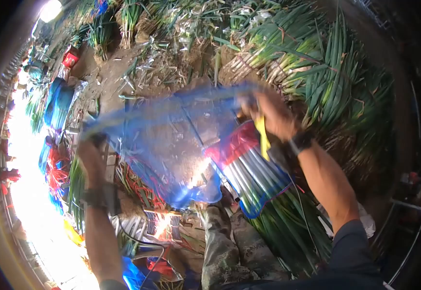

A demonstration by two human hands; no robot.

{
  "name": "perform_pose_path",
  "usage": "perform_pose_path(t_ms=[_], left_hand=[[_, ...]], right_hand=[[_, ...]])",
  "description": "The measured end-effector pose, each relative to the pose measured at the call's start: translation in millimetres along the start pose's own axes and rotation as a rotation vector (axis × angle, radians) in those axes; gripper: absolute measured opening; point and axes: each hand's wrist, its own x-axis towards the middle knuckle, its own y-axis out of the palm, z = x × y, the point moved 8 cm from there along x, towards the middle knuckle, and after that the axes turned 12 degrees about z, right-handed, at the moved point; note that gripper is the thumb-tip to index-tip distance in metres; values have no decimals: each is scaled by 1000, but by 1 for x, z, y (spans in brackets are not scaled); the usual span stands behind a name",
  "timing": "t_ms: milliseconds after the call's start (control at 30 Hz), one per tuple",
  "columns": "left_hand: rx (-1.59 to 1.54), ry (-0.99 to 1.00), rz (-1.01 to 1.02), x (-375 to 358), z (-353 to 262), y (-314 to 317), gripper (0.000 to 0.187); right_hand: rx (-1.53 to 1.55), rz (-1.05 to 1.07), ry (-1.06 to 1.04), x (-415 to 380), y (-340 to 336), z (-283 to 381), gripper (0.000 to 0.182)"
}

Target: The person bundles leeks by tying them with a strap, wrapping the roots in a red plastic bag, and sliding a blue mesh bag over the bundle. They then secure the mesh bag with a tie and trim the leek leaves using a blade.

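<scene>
A clear blue plastic sheet or bag (162,130) is stretched between my two hands above the ground. My left hand (92,150) grips its left end, with the fingers partly blurred. At its upper right corner my right hand (271,111) is closed on the plastic; a yellow strip (262,135) hangs beside that hand. Below my right hand lies a bundle of green onions (256,179), its white stalks under blue and red plastic and its green leaves pointing toward the lower right.
Piles of green onions (336,72) lie at the upper right. Blue bundles (58,106) and red ties (58,169) are along the left. A small rack of ties (163,225) stands near my camouflage-covered legs (217,241). A red box (70,58) is at the upper left.
</scene>
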Motion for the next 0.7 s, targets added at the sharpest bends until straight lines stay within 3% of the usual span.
perform_pose_path(t_ms=[33,67,100,133,167,233,267,300,333,367,400,433,500,533,567,600,633,700], left_hand=[[87,113,-543,15,-59,-121,19],[90,-192,-344,33,70,-52,25],[82,-619,297,52,32,-110,33],[-239,-515,-77,47,23,-130,34],[-489,-370,-247,38,14,-110,34],[-815,-249,-261,20,-22,-24,35],[-952,-245,-201,9,-43,29,35],[-1088,-250,-138,0,-67,82,36],[-1367,-273,-89,-8,-90,151,40],[-1645,-296,-32,-14,-112,207,44],[-1733,-295,164,-11,-143,223,43],[-1812,-295,371,-13,-181,234,42],[-1829,-450,415,-35,-223,287,40],[-1221,-296,358,-50,-226,299,42],[-1585,-308,432,-53,-243,335,42],[-1532,-271,466,-62,-254,356,41],[-1483,-229,495,-66,-268,367,41],[-1206,-35,344,-67,-293,372,25]], right_hand=[[-58,166,-145,11,30,44,28],[25,346,-241,24,49,75,17],[-49,516,-474,27,66,113,22],[-198,587,-536,9,78,139,26],[-353,657,-599,-13,89,155,30],[138,502,-227,6,61,117,32],[-247,153,-223,21,10,88,31],[-146,179,-61,43,-20,52,26],[-408,138,-33,56,-44,28,21],[-344,-117,-15,71,-109,-20,23],[-1093,128,-234,74,-121,-31,33],[-649,-66,91,73,-152,-61,42],[-742,-47,222,86,-172,-81,30],[-745,-45,251,99,-178,-91,30],[-1043,-6,349,110,-184,-103,28],[-1341,38,447,119,-191,-114,27],[-1346,36,476,125,-209,-123,27],[-1874,284,47,142,-203,-131,24]])
